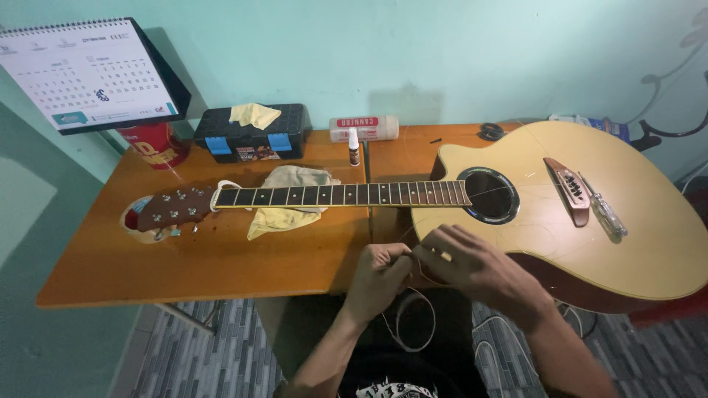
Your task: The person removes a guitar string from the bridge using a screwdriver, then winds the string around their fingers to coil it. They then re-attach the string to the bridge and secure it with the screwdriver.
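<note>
Both hands meet beside the guitar [590,199]. The left hand [377,274] pinches a coiled string [413,324] with curled fingers. The right hand [472,265] grips the same string, fingers loosely bent.

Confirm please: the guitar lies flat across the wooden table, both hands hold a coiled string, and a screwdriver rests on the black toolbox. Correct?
Not quite. In the head view the screwdriver rests on the guitar body beside the bridge; a yellow cloth lies on the black toolbox. The rest holds.

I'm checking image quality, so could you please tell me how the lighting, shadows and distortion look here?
Head view: even, soft light; the black desk calendar casts a faint shadow on the turquoise wall; wide-lens distortion bows the orange wooden table; both hands are sharp.
</note>
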